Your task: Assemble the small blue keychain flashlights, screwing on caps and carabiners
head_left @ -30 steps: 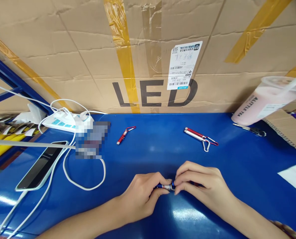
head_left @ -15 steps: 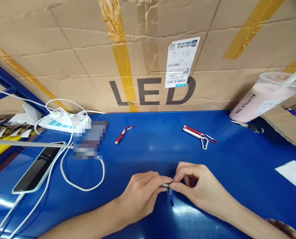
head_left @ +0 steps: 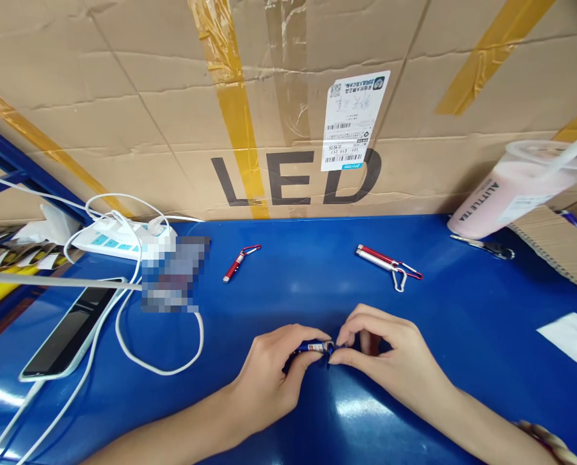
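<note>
A small blue keychain flashlight [head_left: 314, 347] with a white label lies pinched between the thumb and fingers of my left hand [head_left: 273, 378], just above the blue table. At its right end, the thumb and forefinger of my right hand [head_left: 389, 352] close on the blue carabiner clip [head_left: 330, 352], which is mostly hidden by the fingertips. Beyond my left hand rests a red keychain flashlight [head_left: 234, 268] with its clip. Farther right, a red flashlight [head_left: 373, 250] and a silver flashlight [head_left: 376, 259] lie side by side, clips towards the right.
A phone [head_left: 72, 332], white cables and a power strip [head_left: 111, 242] occupy the left, beside a blurred-out item [head_left: 176, 274]. At right stand a pink drink cup [head_left: 492, 194], a key [head_left: 486, 247] and white paper [head_left: 572, 342]. A large cardboard box [head_left: 162, 129] walls the back.
The blue flashlight's body has come into fuller view as my left fingers shifted and tilted it. The clip no longer hangs down visibly, and my right fingers have lifted slightly.
</note>
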A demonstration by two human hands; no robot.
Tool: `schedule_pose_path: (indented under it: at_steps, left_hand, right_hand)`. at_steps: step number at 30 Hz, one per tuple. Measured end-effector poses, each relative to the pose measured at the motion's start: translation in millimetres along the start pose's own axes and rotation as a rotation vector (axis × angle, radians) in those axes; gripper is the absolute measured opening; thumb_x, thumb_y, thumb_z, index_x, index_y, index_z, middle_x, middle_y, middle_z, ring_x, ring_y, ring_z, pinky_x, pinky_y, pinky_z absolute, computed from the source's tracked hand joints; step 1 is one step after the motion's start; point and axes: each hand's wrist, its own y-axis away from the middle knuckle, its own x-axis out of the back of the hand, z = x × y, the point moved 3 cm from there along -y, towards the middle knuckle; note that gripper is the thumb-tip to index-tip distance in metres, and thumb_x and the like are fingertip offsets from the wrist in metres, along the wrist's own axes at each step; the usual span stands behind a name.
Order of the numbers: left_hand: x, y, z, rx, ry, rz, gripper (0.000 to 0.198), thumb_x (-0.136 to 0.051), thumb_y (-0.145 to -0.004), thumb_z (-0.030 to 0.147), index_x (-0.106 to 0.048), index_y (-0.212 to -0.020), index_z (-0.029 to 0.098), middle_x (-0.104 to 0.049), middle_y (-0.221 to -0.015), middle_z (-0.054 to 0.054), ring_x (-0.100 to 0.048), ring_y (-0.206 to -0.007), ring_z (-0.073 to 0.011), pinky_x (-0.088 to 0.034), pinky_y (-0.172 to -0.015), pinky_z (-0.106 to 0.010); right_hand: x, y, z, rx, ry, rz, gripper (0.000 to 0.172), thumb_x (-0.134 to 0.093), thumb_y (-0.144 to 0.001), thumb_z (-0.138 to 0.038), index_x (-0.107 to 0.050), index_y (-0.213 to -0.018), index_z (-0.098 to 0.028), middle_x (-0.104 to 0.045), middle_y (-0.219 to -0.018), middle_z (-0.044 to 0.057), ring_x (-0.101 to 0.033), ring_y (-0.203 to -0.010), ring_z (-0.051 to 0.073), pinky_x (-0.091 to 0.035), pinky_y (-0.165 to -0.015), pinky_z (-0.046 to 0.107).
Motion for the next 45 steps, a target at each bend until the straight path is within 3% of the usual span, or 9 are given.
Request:
schedule_pose_path:
  at_steps: [4,6,15,23,30,34,40,45]
  left_hand:
    - [2.0,1,0,0.055,0.036,-0.003,0.017,-0.049,-0.09,0.01,-0.061,-0.1,0.017,-0.068,-0.089,-0.001,-0.063,-0.077,-0.0094,-0.048,-0.071,-0.014]
    - [2.4,1,0,0.078,0.058,-0.026,0.018,-0.048,-0.09,0.011,-0.061,-0.1,0.017,-0.068,-0.089,-0.001,-0.063,-0.075,-0.0097,-0.048,-0.068,-0.015]
    - [-2.6,2,-4,0.175,0.124,-0.112,0.016,-0.046,-0.091,0.016,-0.061,-0.097,0.016,-0.065,-0.079,-0.001,-0.056,-0.063,-0.0093,-0.043,-0.057,-0.016]
    - [-6.0,7,-2,0.115,0.154,-0.141,0.008,-0.046,-0.091,0.016,-0.052,-0.087,0.015,-0.064,-0.076,-0.001,-0.051,-0.056,-0.0075,-0.04,-0.053,-0.015]
    - [-6.8,10,0,-0.075,0.032,-0.105,0.01,-0.047,-0.089,0.011,-0.053,-0.084,0.015,-0.066,-0.077,-0.003,-0.061,-0.066,-0.0119,-0.047,-0.063,-0.019]
    - [-5.7,9,1,-0.124,0.017,-0.043,0.011,-0.05,-0.088,0.007,-0.056,-0.084,0.015,-0.067,-0.077,-0.003,-0.063,-0.068,-0.0119,-0.048,-0.066,-0.019]
    - [-2.1,7,4,-0.192,-0.024,0.035,0.013,-0.055,-0.085,0.005,-0.059,-0.094,0.015,-0.068,-0.079,-0.003,-0.062,-0.066,-0.0117,-0.048,-0.063,-0.019]
    - [-0.9,6,4,-0.198,-0.074,-0.003,0.019,-0.052,-0.088,0.008,-0.059,-0.104,0.016,-0.069,-0.083,-0.002,-0.061,-0.067,-0.0118,-0.048,-0.066,-0.02]
  right_hand:
    - [6,5,-9,0.328,0.132,0.06,0.008,-0.064,-0.085,-0.024,-0.07,-0.085,-0.019,-0.059,-0.081,0.002,-0.05,-0.053,0.004,-0.042,-0.05,0.015]
    - [9,6,-10,0.427,0.245,0.066,0.012,-0.059,-0.088,-0.017,-0.07,-0.088,-0.021,-0.058,-0.085,0.002,-0.051,-0.055,0.003,-0.041,-0.052,0.016]
    - [13,6,-11,0.581,0.411,0.041,0.022,-0.051,-0.089,-0.007,-0.069,-0.09,-0.02,-0.06,-0.084,0.0,-0.051,-0.057,0.003,-0.038,-0.053,0.017]
    - [10,7,-9,0.446,0.221,0.008,0.017,-0.056,-0.089,-0.015,-0.07,-0.081,-0.019,-0.059,-0.083,0.001,-0.055,-0.06,0.004,-0.041,-0.056,0.016]
    - [3,1,2,0.068,0.01,-0.139,0.021,-0.068,-0.08,-0.035,-0.071,-0.064,-0.021,-0.058,-0.069,-0.001,-0.053,-0.057,0.006,-0.037,-0.05,0.017]
    - [2,0,-2,-0.01,-0.057,-0.154,0.02,-0.069,-0.077,-0.033,-0.07,-0.064,-0.018,-0.056,-0.065,0.0,-0.051,-0.054,0.006,-0.035,-0.047,0.016]
    - [1,0,-7,-0.136,-0.214,-0.221,0.028,-0.068,-0.075,-0.036,-0.066,-0.061,-0.012,-0.051,-0.061,0.002,-0.041,-0.047,0.004,-0.032,-0.043,0.016]
    - [-1,-3,-2,-0.243,-0.287,-0.276,0.035,-0.071,-0.071,-0.043,-0.065,-0.06,-0.01,-0.048,-0.058,0.001,-0.034,-0.045,0.003,-0.026,-0.041,0.016]
